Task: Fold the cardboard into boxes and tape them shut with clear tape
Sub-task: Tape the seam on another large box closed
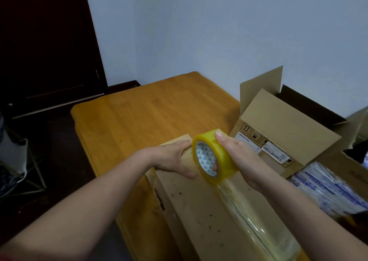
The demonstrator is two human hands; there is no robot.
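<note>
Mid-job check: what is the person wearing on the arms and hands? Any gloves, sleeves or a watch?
Nothing that shows. The left hand and right hand are ungloved, with no rings or watch visible. Both forearms are bare.

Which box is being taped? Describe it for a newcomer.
On the wooden table, it is the nearer box, under the left hand and the tape roll held by the right hand. Unlike the open box behind, its top is shut, with clear tape along it.
</note>
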